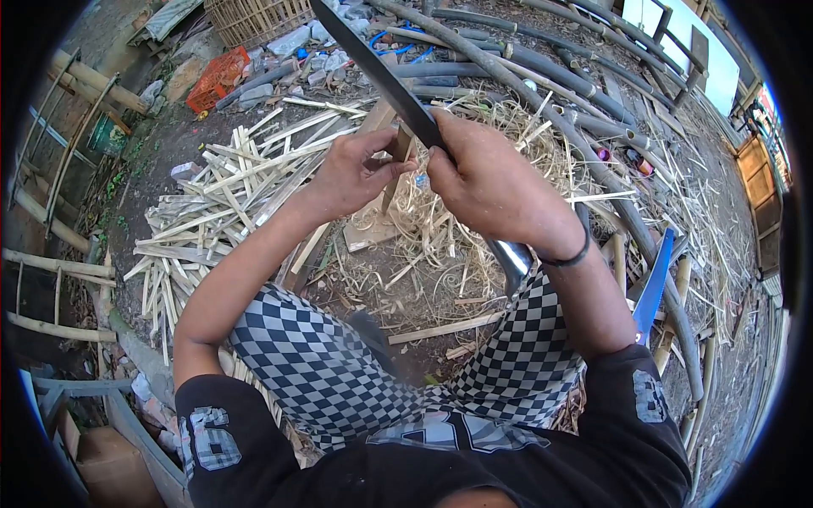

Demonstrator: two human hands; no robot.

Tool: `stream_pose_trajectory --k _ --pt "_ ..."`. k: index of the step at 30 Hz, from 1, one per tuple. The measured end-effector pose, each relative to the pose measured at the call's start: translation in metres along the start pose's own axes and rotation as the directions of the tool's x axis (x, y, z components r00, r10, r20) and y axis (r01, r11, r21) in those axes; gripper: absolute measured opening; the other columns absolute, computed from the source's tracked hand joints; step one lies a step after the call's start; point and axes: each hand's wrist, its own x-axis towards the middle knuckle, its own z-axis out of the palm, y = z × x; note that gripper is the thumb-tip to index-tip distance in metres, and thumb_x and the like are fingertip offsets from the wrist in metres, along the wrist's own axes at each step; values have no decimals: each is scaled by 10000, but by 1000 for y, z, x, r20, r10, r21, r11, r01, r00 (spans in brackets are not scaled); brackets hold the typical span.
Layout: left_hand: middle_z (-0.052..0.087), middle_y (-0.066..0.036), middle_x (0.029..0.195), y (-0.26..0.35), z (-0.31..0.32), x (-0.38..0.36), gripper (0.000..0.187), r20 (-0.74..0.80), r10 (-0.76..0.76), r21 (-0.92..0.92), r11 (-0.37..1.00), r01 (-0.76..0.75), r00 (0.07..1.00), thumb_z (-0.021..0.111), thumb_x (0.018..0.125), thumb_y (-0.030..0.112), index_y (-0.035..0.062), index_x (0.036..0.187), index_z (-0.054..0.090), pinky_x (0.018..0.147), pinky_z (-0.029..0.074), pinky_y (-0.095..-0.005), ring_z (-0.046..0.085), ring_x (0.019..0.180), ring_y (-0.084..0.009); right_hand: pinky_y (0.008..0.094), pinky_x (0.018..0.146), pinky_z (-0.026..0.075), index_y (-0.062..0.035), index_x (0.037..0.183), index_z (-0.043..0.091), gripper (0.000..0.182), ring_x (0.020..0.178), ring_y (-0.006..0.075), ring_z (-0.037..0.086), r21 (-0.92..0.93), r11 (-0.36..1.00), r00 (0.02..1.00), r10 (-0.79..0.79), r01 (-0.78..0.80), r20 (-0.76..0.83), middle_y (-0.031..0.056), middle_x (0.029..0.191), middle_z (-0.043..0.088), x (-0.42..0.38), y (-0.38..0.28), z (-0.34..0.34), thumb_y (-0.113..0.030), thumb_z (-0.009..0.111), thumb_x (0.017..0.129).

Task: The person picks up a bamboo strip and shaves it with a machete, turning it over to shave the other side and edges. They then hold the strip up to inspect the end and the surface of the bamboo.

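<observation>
My right hand (pixel 500 178) is wrapped around the handle of a machete (pixel 381 76), whose long dark blade points up and to the left. Between the thumb and fingers of my left hand (pixel 356 173) is a narrow wooden strip (pixel 405 142), held upright just left of the blade's base. A small wooden board (pixel 370 234) lies on the ground below my hands. Curly pale shavings (pixel 436 216) are heaped around it. Behind my right wrist shows a shiny curved metal piece (pixel 513 258), partly hidden by the hand.
A loose pile of split strips (pixel 229 207) spreads on the left. Long poles (pixel 576 144) lie across the back and right. Beside my right elbow is a blue saw (pixel 655 284). An orange crate (pixel 218 79) and a woven basket (pixel 254 19) stand at the back left, near rubble.
</observation>
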Motion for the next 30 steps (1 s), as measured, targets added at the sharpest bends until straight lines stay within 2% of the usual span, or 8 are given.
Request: stream_pose_trajectory --k 2,4,16,18,20,21,24,30 --pt "719 -146 913 -5 2 -2 260 -10 -23 30 999 24 1000 740 898 139 -38 1068 655 752 637 -336 719 844 -184 529 765 524 136 988 508 224 844 509 639 35 997 997 74 -75 34 327 806 637 2 -2 1 -70 495 902" --pt "714 -147 906 5 3 1 259 -38 36 16 999 -36 999 737 903 148 -38 1064 657 742 635 -338 714 815 -187 483 679 484 50 1072 565 219 727 393 623 -59 998 997 -39 34 -73 250 781 615 1 1 4 -95 472 936" --pt "724 -146 930 12 -5 6 281 -51 28 -59 998 -31 998 723 920 163 -21 1124 664 792 625 -354 721 877 -199 477 703 482 42 1116 568 245 752 393 622 -45 999 1000 -8 7 -25 266 841 623 0 -18 -13 -78 471 925" --pt "721 -148 1025 -2 -4 -2 447 47 -116 -114 986 120 992 793 861 252 3 1198 638 884 596 -384 708 993 -229 484 694 481 37 1122 571 251 722 394 614 -87 996 1000 24 -24 9 258 820 622 10 -2 1 -85 465 931" --pt "692 -156 1161 -29 8 -8 670 -3 -22 207 978 22 1000 859 770 371 25 1279 595 999 530 -410 657 1139 -257 486 694 485 36 1135 571 260 724 397 619 -106 994 1000 28 -29 -7 261 820 624 7 -2 -4 -86 464 931" --pt "655 -162 1249 -27 9 -8 831 36 -169 150 975 162 985 884 703 455 44 1343 550 1067 470 -417 596 1240 -268 488 693 489 34 1148 572 270 726 399 625 -106 993 998 55 -57 -25 265 819 627 6 -2 -7 -87 463 932" --pt "669 -163 1219 -24 15 -6 792 118 -237 150 964 218 964 875 723 439 33 1328 564 1050 489 -401 615 1214 -265 495 710 500 33 1179 567 294 755 411 638 -99 994 999 38 -41 -35 278 831 630 4 4 -9 -91 466 932" --pt "721 -150 915 -15 32 -7 411 63 -252 89 965 246 966 728 916 347 -14 1106 679 822 547 -379 705 862 -234 529 764 503 61 1108 554 258 830 460 640 -151 988 999 41 -44 -21 310 851 637 4 -2 -10 -94 471 920"
